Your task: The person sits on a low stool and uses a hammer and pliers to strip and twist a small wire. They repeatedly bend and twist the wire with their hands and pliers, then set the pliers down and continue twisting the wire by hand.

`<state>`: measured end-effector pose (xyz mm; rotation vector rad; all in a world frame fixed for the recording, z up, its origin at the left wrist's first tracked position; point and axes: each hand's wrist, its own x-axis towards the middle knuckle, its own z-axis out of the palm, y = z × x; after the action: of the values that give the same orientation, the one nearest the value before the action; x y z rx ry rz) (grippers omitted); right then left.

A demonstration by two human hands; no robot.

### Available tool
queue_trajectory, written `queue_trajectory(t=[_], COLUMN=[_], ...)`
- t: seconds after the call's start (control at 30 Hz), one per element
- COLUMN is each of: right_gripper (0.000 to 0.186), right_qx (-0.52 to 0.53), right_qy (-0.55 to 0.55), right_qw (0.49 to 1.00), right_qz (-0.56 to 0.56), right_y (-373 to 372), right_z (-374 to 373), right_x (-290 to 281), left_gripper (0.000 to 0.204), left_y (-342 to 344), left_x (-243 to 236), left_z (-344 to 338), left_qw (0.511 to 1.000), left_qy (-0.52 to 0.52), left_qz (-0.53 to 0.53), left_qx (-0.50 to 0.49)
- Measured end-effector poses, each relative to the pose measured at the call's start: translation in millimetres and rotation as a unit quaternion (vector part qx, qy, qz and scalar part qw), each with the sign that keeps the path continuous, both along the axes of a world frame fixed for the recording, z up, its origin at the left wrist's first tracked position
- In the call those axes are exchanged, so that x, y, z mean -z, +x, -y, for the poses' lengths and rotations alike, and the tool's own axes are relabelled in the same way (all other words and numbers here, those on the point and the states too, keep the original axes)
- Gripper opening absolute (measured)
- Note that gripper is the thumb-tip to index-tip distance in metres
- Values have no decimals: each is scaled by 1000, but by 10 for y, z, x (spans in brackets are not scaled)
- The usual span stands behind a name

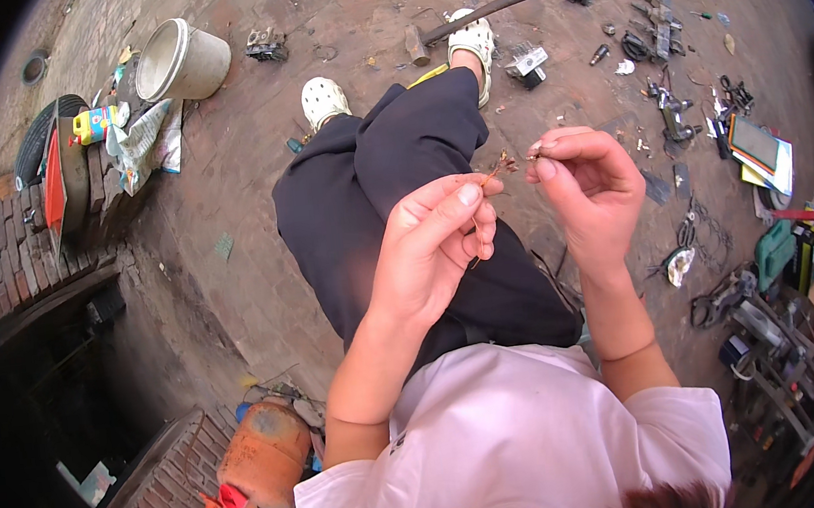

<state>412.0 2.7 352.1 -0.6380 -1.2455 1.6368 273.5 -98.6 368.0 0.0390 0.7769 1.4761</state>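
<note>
Both hands are raised over my lap, close together. My left hand (440,236) pinches a thin copper-coloured wire (504,163) between thumb and forefinger; its tangled end, with small brownish bits, sticks out toward the right. Below the pinch, a thin strand hangs past the curled fingers. A short gap to the right, my right hand (588,183) has thumb and forefinger pressed together on a tiny dark piece (538,151), too small to name. Whether that piece joins the wire cannot be made out.
A hammer (416,45) lies by my right shoe. Metal parts (673,116) are scattered along the right. At upper left stands a white bucket (183,60) near a tyre (39,142). An orange gas cylinder (265,454) is at lower left, beside a dark pit (59,405).
</note>
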Motion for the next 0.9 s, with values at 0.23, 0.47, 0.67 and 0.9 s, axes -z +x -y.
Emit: queue_trajectory(t=[0.23,0.47,0.67,0.9], right_gripper=[17,21,23,20], right_qx=[29,77,82,29], right_qy=[16,96,118,166], right_qw=[999,992,989,981], right_qz=[-23,17,36,96], right_y=[31,59,71,172], right_z=[147,167,129,6], right_x=[5,53,74,6], left_gripper=[23,22,22,22], left_y=[189,227,240,190], left_x=[-104,-85,-75,-45], left_z=[32,-2,-16,-16], left_qw=[995,999,1000,1000], left_qy=[10,2,0,-9], left_qz=[95,34,1,-24], left_qx=[9,-10,3,13])
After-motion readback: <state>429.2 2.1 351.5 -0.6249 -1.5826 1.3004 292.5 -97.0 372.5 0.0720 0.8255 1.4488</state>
